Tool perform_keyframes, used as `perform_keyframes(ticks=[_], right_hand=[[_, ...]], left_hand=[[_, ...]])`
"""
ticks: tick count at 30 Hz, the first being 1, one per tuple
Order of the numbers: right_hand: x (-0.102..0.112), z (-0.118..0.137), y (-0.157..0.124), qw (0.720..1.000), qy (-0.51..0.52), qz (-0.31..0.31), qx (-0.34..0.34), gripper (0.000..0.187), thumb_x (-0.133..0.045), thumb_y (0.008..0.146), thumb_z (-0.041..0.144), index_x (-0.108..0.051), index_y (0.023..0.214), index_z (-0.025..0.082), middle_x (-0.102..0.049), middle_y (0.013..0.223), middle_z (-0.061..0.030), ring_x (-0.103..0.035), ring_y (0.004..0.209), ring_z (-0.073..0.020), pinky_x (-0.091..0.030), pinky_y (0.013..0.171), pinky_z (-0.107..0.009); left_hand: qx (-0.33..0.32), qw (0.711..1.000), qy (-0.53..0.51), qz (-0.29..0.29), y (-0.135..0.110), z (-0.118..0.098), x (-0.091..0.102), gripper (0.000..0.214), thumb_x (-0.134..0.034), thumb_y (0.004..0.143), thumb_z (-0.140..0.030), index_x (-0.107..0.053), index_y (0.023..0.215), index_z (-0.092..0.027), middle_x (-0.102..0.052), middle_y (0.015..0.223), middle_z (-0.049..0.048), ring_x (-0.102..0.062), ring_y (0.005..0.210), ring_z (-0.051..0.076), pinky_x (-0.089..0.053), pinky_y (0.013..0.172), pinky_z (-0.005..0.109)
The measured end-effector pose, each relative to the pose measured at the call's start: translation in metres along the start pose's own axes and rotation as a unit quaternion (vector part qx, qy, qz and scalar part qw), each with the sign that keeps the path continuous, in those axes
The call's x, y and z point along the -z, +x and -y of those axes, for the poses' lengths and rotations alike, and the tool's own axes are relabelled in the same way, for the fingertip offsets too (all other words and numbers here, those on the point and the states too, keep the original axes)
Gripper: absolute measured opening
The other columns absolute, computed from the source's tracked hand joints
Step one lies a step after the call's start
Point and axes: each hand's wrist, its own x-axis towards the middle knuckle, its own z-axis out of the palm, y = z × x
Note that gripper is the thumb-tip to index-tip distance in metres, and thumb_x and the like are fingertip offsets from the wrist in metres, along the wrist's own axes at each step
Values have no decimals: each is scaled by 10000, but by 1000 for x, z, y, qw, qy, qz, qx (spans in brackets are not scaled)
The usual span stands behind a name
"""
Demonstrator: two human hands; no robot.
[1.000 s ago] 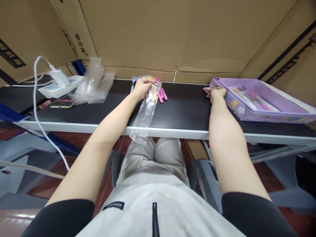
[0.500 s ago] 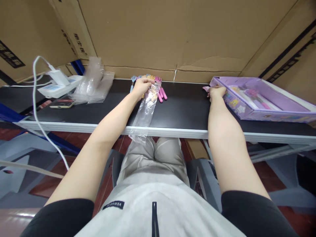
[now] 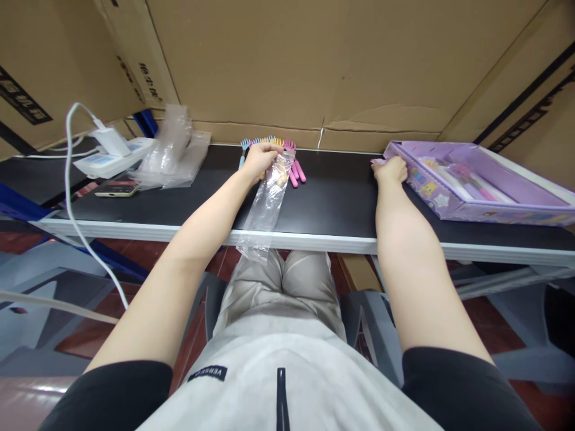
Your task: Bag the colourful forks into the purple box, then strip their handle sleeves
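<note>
My left hand (image 3: 261, 160) pinches the top end of a clear plastic bag (image 3: 263, 209), which lies across the black table and hangs over its front edge. Behind and beside that hand lie several small fork-like things (image 3: 294, 167) with pronged heads in blue, yellow and pink, partly hidden by the hand. Far to the right, my right hand (image 3: 392, 170) is closed at the left end of a shallow purple printed box (image 3: 453, 206). A pinkish-purple piece, seemingly a flap of the box, sticks out past its fingers.
Loose clear bags (image 3: 173, 161) lie at the left. Near them are a phone-like device (image 3: 117, 189), a white power strip (image 3: 96, 164) and a charger with a white cable (image 3: 69, 173). Cardboard walls (image 3: 269, 66) stand behind the table. Pink and white things (image 3: 467, 176) lie inside the box.
My right hand has turned slightly and its fingers are more tightly closed at the box's left end. My left hand and the clear bag stay in place on the table.
</note>
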Motion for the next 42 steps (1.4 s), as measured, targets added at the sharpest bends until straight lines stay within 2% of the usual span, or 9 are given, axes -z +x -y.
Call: perform_keyframes(ticks=[4,11,16,20,23,26,33,42], right_hand=[[1,1,0,1000,-17,8,-1,605,-856,1097,279,-700,1628,34,-653,1707,-277,-654,1614,-339,-500,1361,-400],[-4,-1,4,999,-46,-17,1,667,-841,1106,316,-640,1669,17,-622,1728,-269,-671,1590,-343,-527,1350,-412],[-11,-6,14,994,-83,-19,66,625,-770,1134,348,-644,1652,23,-547,1743,-330,-730,1495,-394,-563,1301,-470],[-11,-6,17,991,-103,4,91,614,-717,1150,342,-633,1674,32,-547,1755,-339,-688,1543,-428,-553,1312,-511],[-10,-3,16,990,-112,14,82,624,-682,1169,336,-611,1688,-3,-536,1774,-342,-653,1589,-411,-528,1338,-484],[-11,-2,19,992,-106,14,60,628,-663,1182,354,-605,1690,-11,-602,1708,-342,-643,1603,-392,-516,1336,-455],[-17,-5,28,996,-70,-12,50,589,-695,1133,278,-636,1651,4,-604,1680,-358,-697,1519,-414,-531,1289,-491],[-9,-2,17,997,-58,-5,40,596,-710,1147,275,-631,1674,10,-606,1708,-341,-642,1607,-419,-485,1369,-532]], left_hand=[[-5,1000,4,-4,-1,-1,-1,217,-650,811,-3,-788,874,-158,-841,941,86,-806,920,218,-637,1084,434],[-5,1000,18,2,4,3,0,224,-655,803,-28,-798,913,-161,-844,925,79,-803,959,226,-642,1096,436],[-18,1000,24,3,6,6,1,212,-658,784,-37,-793,879,-170,-846,946,81,-803,987,238,-638,1102,434],[-17,1000,19,5,3,3,0,212,-642,801,-25,-789,862,-165,-851,990,93,-807,1011,244,-625,1128,444],[-8,1000,14,1,-1,-1,-1,223,-621,821,-3,-775,842,-164,-851,1005,92,-809,1029,233,-612,1159,429],[0,1000,15,-2,-4,-3,-2,234,-616,820,6,-769,837,-170,-849,983,78,-813,1059,233,-602,1183,422],[3,1000,8,-7,-6,-5,-3,234,-629,792,-4,-778,837,-179,-852,971,75,-811,1076,248,-610,1175,438],[8,1000,1,-3,-8,-6,-3,240,-649,756,0,-790,850,-170,-843,951,95,-814,1076,273,-610,1157,472]])
